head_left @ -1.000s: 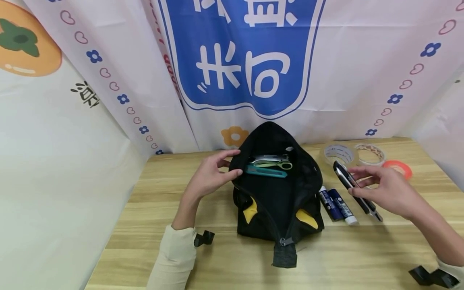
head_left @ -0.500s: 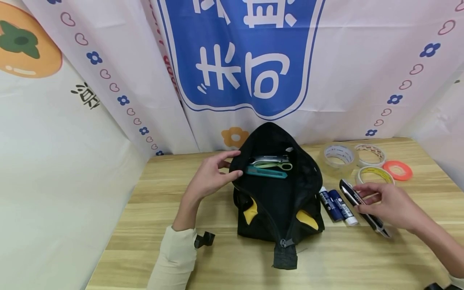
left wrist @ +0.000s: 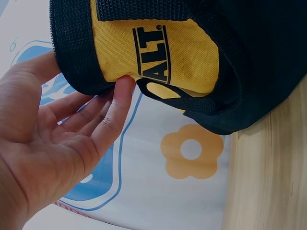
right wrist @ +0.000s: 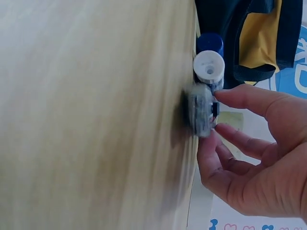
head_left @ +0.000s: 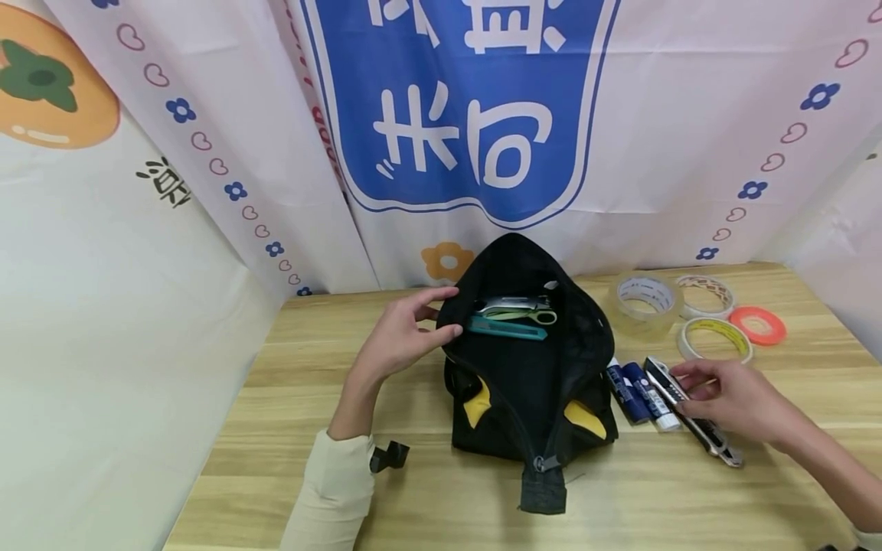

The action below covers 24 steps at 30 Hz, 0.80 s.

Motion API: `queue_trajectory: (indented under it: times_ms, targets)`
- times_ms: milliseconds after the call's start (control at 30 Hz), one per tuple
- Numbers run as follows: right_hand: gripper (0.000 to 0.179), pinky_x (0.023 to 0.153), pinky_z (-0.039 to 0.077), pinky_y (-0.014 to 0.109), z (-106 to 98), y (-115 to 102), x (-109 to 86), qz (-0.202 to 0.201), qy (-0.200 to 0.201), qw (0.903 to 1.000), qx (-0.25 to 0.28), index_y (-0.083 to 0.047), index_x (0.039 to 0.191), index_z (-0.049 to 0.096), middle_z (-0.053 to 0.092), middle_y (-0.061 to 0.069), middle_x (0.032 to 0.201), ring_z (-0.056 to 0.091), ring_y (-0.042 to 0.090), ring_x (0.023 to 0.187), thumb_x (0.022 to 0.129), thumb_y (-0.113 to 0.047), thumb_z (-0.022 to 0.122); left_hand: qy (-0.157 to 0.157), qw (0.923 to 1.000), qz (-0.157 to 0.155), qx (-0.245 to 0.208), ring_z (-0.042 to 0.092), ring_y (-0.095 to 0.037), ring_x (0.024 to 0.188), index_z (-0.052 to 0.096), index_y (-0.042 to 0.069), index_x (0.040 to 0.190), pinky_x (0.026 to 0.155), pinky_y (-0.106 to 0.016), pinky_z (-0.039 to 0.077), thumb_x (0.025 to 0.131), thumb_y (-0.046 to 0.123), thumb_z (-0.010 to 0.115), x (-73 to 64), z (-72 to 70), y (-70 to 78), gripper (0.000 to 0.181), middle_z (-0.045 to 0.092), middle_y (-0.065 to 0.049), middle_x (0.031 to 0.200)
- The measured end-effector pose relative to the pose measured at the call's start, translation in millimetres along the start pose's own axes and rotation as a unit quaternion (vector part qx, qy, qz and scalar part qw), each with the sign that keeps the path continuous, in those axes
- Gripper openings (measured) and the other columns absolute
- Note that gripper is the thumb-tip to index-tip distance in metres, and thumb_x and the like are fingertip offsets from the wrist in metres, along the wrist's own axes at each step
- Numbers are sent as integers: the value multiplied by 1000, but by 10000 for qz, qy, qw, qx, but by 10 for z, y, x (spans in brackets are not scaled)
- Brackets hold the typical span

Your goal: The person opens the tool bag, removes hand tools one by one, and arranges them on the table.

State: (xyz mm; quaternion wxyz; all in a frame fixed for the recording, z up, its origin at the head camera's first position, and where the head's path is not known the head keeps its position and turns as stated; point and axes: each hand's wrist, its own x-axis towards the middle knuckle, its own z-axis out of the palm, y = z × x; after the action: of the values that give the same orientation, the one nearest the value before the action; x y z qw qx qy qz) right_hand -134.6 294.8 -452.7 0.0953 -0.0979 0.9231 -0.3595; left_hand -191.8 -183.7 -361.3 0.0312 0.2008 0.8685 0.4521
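Note:
A black tool bag [head_left: 530, 428] with yellow patches stands unzipped at the middle of the table. My left hand [head_left: 406, 333] pinches its left rim; in the left wrist view that hand [left wrist: 72, 124] has its thumb behind the zipper edge and fingertips against the yellow side. Inside the bag lie a teal box cutter [head_left: 506, 328], green-handled scissors [head_left: 544, 316] and a silver metal item [head_left: 513, 302]. My right hand [head_left: 733, 398] pinches a black-and-silver utility knife [head_left: 696, 417] low over the table, beside two blue glue sticks [head_left: 651, 396]. The knife [right wrist: 200, 111] appears blurred in the right wrist view.
Behind the right hand lie a clear tape roll [head_left: 644, 306], a white roll [head_left: 710, 295], a yellow-lined roll [head_left: 717, 337] and a red ring roll [head_left: 758, 325]. A printed cloth [head_left: 648, 153] hangs along the table's back edge.
My right hand has carried the utility knife down and toward the table's front, beside the glue sticks. The yellow-lined roll has come into sight. My left hand stays on the bag rim.

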Motion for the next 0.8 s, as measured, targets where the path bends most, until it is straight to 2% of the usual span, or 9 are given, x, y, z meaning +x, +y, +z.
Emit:
queue_trajectory:
  times_ms: [167,300,533,667,800]
  targets:
    - [53,72,60,22,-28,-1,-14,-6,17,10000,75,10,134,66,75,18,114,67,-3,85,89,-10,85,-22,9999,-32,-99,70,-37,124,62,12,151,89,-41,64,97,16,79,4,1,-9,57,56,-12,160]
    - [51,73,59,22,-83,-83,12,-63,144,9999,34,7,137,66,75,19,119,65,-6,87,93,-14,83,-23,9999,-43,-121,70,-37,124,62,11,151,88,-40,64,97,15,79,7,6,-10,56,57,-12,160]
    - [49,72,57,23,-250,-380,132,-408,428,9982,-86,1,140,66,73,22,128,62,-12,92,98,-20,79,-15,9998,-53,-184,71,-37,124,62,12,151,86,-37,64,97,16,79,7,10,-22,56,58,-11,159]
    - [45,71,56,22,-316,-582,195,-724,674,9949,-178,-3,138,68,75,19,125,62,-13,93,98,-21,80,-24,9998,-99,-155,70,-37,125,62,13,151,87,-38,64,98,17,79,6,4,-21,56,58,-11,158]
    - [41,76,57,16,-349,-780,286,-1021,779,9917,-89,-5,136,70,74,15,123,63,-11,95,98,-18,80,-19,9999,-126,-113,70,-37,126,62,14,151,89,-41,63,98,19,79,-1,-4,-12,56,58,-10,159]
